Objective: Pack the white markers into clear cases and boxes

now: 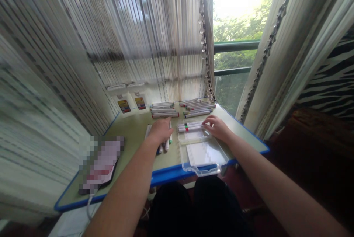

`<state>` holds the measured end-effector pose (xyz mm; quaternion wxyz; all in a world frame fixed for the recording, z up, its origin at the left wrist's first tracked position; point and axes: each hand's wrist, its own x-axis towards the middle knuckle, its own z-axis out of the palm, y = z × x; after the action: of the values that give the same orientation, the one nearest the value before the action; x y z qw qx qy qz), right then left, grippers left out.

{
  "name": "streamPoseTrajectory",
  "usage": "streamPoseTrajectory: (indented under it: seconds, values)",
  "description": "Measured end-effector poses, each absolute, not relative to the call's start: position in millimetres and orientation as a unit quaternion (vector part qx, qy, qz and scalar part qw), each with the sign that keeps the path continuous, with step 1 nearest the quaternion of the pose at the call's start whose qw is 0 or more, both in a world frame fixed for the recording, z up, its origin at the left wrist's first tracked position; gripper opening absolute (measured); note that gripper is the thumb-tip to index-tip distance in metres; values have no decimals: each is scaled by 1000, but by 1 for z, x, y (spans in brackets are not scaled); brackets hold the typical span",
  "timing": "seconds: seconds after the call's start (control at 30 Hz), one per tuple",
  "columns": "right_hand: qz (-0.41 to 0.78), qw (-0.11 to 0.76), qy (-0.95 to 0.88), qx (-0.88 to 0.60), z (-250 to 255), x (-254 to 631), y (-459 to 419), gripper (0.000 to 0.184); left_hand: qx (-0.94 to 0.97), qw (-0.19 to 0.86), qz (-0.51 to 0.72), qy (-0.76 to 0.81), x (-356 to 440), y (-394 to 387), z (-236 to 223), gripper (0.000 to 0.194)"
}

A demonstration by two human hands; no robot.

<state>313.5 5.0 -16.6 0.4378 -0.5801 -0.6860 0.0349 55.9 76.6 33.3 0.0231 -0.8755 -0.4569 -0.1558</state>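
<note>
Two bare hands reach forward, side by side. The right hand (pixel 217 128), fingers close together, touches the ends of a short row of white markers (pixel 190 127) in an open clear case (pixel 208 172), perhaps to keep them aligned; whether it pinches one cannot be told. The left hand (pixel 159 132) curls over a bunch of loose markers (pixel 167 145), its fingertips partly hidden, so its grip is unclear too. The case lies flat with its handle towards the person, probably for easy reach. Farther back on the blue-edged bench (pixel 132 133), two groups of markers, left (pixel 164 110) and right (pixel 197 108), lie in rough rows, likely to leave space in front. Two clear, labelled packages (pixel 123 106) are at the back left, beside the string curtain (pixel 149 45).
</note>
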Motion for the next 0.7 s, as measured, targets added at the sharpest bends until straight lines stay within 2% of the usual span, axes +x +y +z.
streamPoseTrajectory:
  seconds: [0.5,0.7]
  values:
    - [54,422,-668,-610,-12,310,5,13,-846,5,-134,-515,66,82,28,34]
    - [55,435,-660,-609,-16,312,8,15,-831,-46,-253,-493,64,87,30,30]
